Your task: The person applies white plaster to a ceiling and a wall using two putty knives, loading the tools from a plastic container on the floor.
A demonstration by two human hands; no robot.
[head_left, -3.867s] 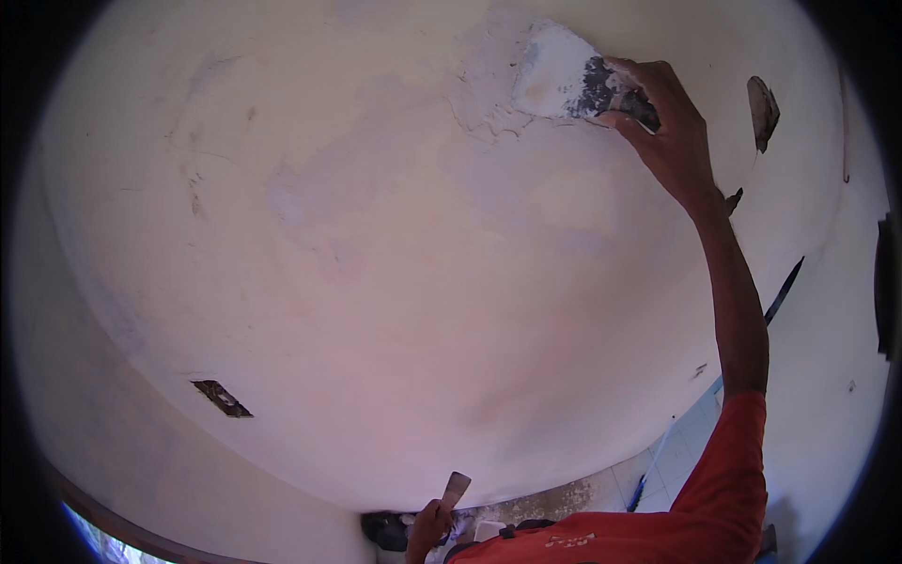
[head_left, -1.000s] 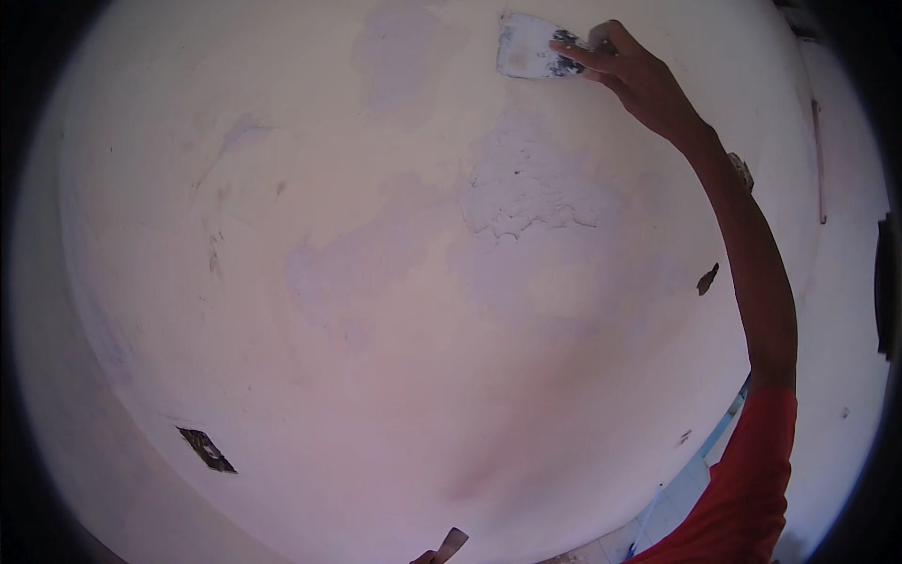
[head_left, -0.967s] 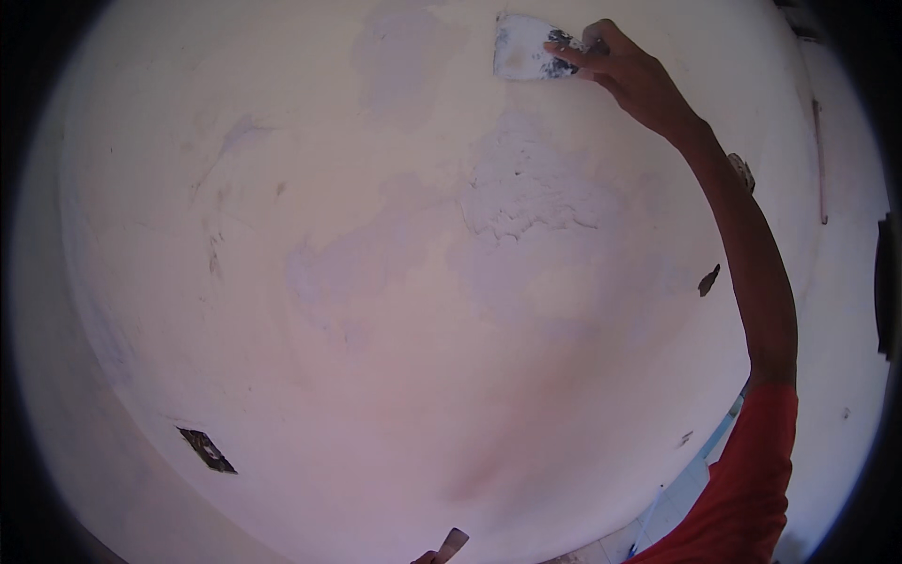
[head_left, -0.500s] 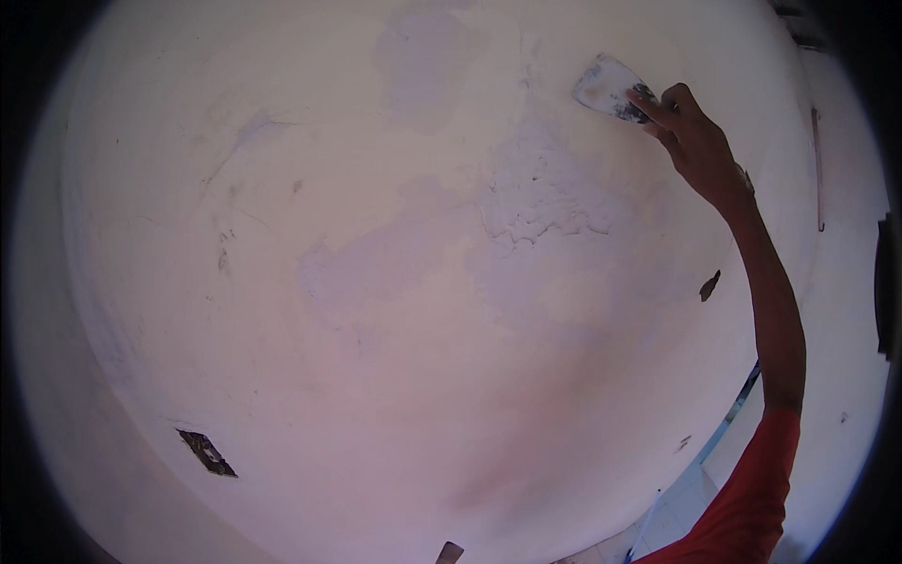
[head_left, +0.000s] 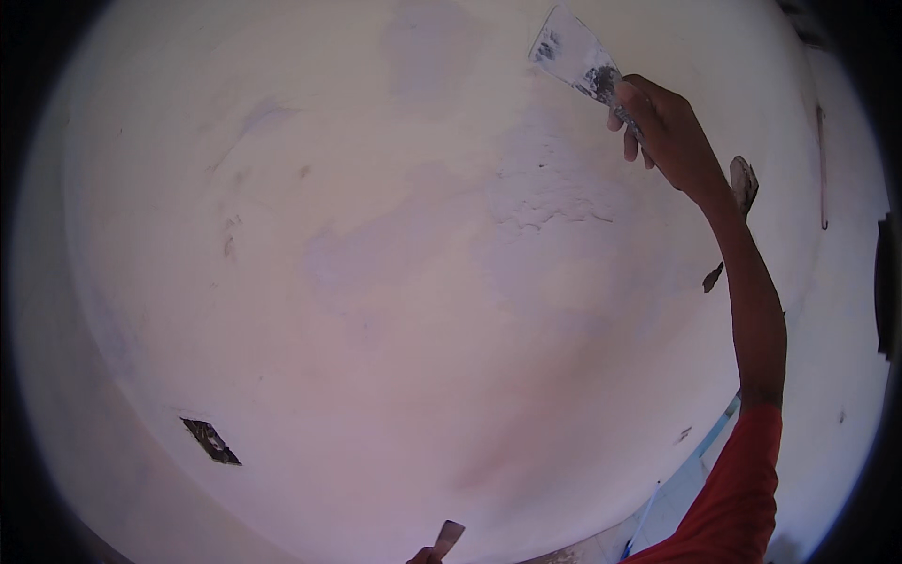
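At the upper right, my right hand (head_left: 665, 132) is wrapped around a wide putty knife (head_left: 578, 58). Grey and white filler is smeared over its blade, which points up and left in front of the pale wall (head_left: 423, 376). Below that blade lies a lavender patch of filler (head_left: 554, 211) with a rough, ridged middle. At the lower edge only a bit of my left hand (head_left: 425, 556) shows, closed on a smaller scraper (head_left: 449, 537) whose blade tilts up and right. Its handle is hidden.
Other smooth lavender patches (head_left: 385, 249) mark the wall. An open electrical box (head_left: 210, 442) is set into it at lower left. Two broken holes lie near my right forearm, one dark hole (head_left: 713, 278) and a larger one (head_left: 743, 183). A blue strip (head_left: 720, 425) runs at lower right.
My right hand has turned, and the putty knife has swung up and left, now showing its other face. My left hand and the smaller scraper have risen slightly into view. The ridged filler looks flatter.
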